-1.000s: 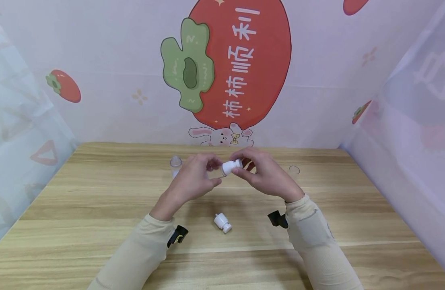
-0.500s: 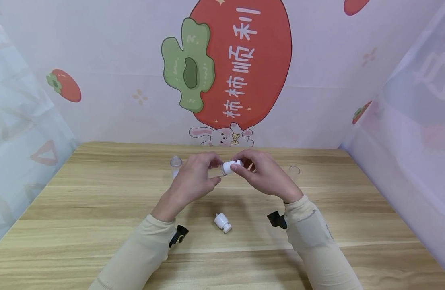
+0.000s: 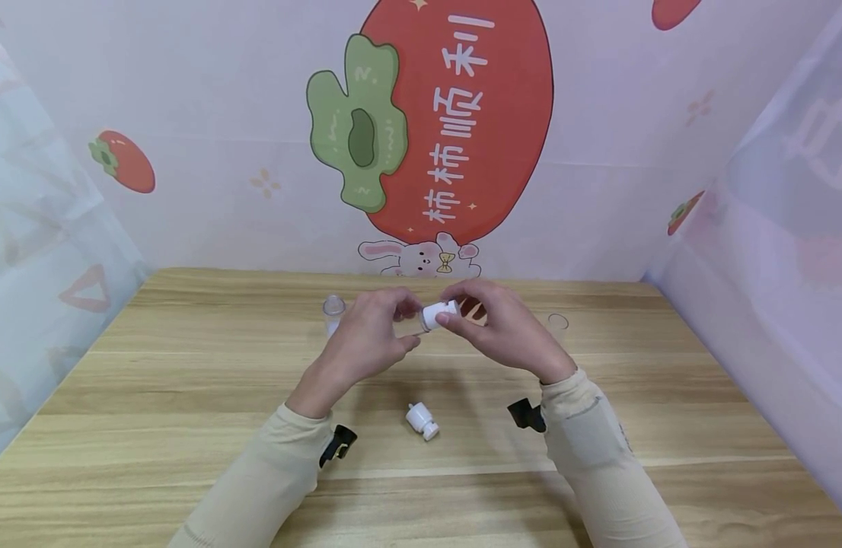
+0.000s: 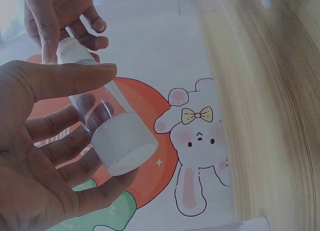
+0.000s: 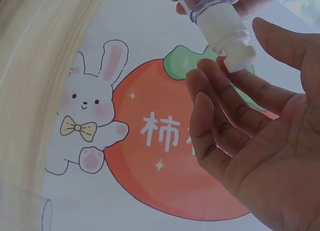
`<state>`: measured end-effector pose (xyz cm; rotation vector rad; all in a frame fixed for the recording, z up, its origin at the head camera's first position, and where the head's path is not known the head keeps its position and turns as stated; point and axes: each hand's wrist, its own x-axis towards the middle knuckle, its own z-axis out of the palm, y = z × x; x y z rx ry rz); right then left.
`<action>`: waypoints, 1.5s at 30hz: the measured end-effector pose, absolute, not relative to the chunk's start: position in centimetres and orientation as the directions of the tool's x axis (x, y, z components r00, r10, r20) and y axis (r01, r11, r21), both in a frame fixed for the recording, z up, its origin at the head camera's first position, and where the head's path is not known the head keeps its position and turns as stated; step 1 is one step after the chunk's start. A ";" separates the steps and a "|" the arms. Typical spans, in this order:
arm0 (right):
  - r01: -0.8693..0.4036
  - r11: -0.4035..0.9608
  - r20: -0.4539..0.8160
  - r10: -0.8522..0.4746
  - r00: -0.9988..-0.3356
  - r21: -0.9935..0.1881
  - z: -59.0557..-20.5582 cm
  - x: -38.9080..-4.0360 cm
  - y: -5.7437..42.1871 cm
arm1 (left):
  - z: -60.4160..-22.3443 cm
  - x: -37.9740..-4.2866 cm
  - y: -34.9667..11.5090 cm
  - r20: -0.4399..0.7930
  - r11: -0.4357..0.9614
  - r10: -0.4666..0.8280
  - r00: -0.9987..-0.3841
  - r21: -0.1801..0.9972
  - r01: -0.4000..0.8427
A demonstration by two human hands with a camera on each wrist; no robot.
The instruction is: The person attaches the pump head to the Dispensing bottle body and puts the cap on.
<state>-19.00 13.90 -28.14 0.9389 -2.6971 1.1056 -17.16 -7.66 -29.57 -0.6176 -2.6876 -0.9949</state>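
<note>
Compared with first head view, right thumb lies farther left over white pump top (image 3: 432, 316); clear bottle (image 3: 408, 326) stays put, held tilted above far middle of table (image 3: 188, 434). Work apparently centres on neck joint; tightening or loosening: cannot tell. Left hand (image 3: 366, 335) grips bottle. Right hand (image 3: 508, 329) curls round pump top; firmness unclear. Left wrist view alone shows bottle's white base (image 4: 125, 145); head view hides it behind left hand.

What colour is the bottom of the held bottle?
White; the bottom shows best in the left wrist view.
</note>
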 end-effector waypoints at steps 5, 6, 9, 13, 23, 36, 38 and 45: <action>-0.606 0.521 0.321 -0.538 -0.780 -0.601 -28.1 -19.0 14.0 | -29.7 -17.3 -7.8 0.330 0.652 0.328 -0.885 0.599 0.465; -0.614 0.513 0.327 -0.543 -0.773 -0.599 -28.1 -19.0 14.0 | -29.7 -17.4 -7.8 0.327 0.643 0.333 -0.884 0.608 0.467; -0.637 0.495 0.344 -0.560 -0.754 -0.591 -28.1 -19.0 14.1 | -29.8 -17.5 -7.9 0.317 0.618 0.349 -0.882 0.630 0.471; -0.661 0.476 0.361 -0.578 -0.732 -0.580 -28.0 -18.9 14.1 | -29.8 -17.6 -8.1 0.292 0.601 0.361 -0.886 0.654 0.460; -0.682 0.456 0.370 -0.598 -0.711 -0.572 -28.1 -18.9 14.2 | -29.5 -17.4 -8.1 0.237 0.602 0.363 -0.901 0.678 0.421; -0.672 0.469 0.358 -0.595 -0.720 -0.573 -28.3 -18.9 14.0 | -29.6 -17.5 -8.1 0.226 0.612 0.358 -0.906 0.676 0.410; -0.671 0.473 0.356 -0.594 -0.722 -0.571 -28.3 -19.0 14.0 | -29.7 -17.6 -8.0 0.234 0.615 0.355 -0.905 0.671 0.414; -0.647 0.496 0.333 -0.580 -0.743 -0.580 -28.0 -18.7 13.7 | -29.7 -17.5 -7.9 0.265 0.618 0.343 -0.901 0.659 0.429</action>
